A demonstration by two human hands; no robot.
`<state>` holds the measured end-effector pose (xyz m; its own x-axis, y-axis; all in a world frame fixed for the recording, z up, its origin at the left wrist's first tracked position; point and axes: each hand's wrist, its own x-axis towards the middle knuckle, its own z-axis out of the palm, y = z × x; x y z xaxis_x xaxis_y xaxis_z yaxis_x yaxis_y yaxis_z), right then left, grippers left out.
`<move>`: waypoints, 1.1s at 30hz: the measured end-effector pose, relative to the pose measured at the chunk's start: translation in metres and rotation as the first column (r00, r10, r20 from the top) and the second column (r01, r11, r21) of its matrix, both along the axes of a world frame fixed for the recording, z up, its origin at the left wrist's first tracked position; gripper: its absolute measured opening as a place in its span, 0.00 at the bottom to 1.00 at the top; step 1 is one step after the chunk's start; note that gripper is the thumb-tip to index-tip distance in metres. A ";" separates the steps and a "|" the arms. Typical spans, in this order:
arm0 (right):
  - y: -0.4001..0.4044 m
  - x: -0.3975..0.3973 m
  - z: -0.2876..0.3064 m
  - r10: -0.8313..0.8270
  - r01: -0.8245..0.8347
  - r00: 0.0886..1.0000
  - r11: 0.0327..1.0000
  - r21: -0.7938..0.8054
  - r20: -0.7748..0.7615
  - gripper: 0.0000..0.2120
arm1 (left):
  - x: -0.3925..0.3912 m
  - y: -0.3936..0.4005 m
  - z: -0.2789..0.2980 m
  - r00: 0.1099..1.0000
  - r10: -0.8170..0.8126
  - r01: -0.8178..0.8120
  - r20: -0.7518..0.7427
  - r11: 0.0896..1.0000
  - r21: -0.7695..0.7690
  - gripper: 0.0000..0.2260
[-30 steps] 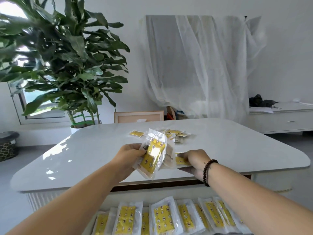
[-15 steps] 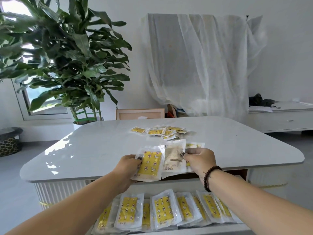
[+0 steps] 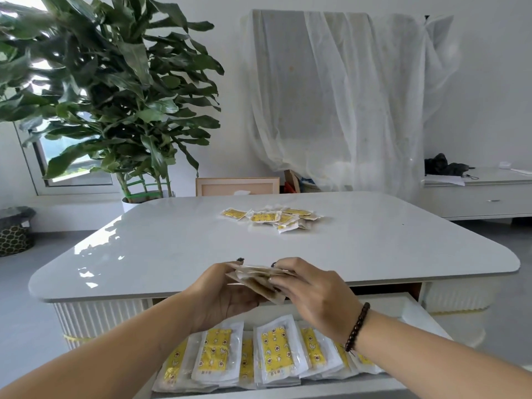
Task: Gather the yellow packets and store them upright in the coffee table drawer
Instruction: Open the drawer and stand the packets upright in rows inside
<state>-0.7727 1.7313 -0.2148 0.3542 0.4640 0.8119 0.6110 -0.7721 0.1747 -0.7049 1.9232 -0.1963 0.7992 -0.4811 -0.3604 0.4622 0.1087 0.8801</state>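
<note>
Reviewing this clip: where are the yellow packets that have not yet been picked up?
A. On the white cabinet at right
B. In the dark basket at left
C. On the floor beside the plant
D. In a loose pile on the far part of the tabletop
D: the loose packets lie scattered together on the coffee table, beyond both hands, well short of its far edge.
</note>
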 end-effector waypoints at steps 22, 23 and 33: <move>-0.023 0.009 0.010 -0.021 0.579 0.754 0.493 0.649 -0.657 0.12 | -0.001 -0.009 -0.006 0.875 0.433 -0.429 0.218 0.901 -0.067 0.11; -0.025 0.010 0.009 0.053 0.605 0.723 0.431 0.669 -0.688 0.12 | 0.000 -0.008 -0.006 0.865 0.440 -0.438 0.242 0.897 -0.063 0.11; -0.010 0.005 0.004 0.352 0.643 0.615 0.293 0.707 -0.705 0.03 | -0.013 -0.011 -0.008 0.897 0.165 -0.195 0.410 0.980 0.032 0.21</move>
<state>-0.7675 1.7212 -0.2109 0.8862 -0.4616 0.0409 -0.0412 -0.1664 -0.9852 -0.7182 1.9118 -0.2043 0.9535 -0.3009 -0.0162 0.0443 0.0867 0.9952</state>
